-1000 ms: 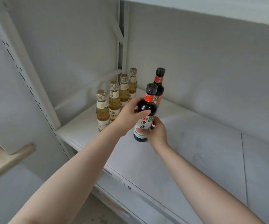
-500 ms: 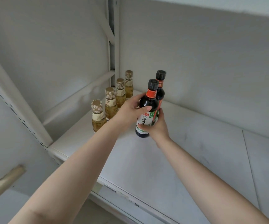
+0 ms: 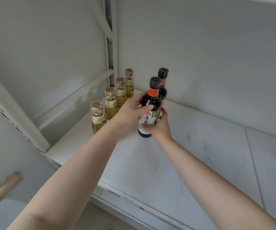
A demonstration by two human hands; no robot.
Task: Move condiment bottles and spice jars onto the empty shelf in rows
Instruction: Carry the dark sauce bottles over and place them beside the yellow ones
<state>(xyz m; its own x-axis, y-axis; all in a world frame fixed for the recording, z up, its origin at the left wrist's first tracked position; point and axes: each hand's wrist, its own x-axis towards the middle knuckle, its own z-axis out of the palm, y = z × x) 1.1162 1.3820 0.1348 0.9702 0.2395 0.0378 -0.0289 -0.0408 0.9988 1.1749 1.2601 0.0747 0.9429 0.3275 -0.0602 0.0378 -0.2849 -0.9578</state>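
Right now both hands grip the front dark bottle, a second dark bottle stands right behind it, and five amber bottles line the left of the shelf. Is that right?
Not quite: the head view shows four amber bottles in that row, not five. The rest holds: the left hand and right hand both grip the front dark bottle, and a second dark bottle stands right behind it on the shelf.

Rear dark bottle (image 3: 163, 90): lower body hidden behind the front bottle (image 3: 150, 103) and right hand (image 3: 158, 126). Front bottle label: partly covered by both hands; small print unreadable. Amber bottle (image 3: 98, 119) nearest left hand (image 3: 130, 108): base hidden by forearm. Both arms cut off at bottom edge.
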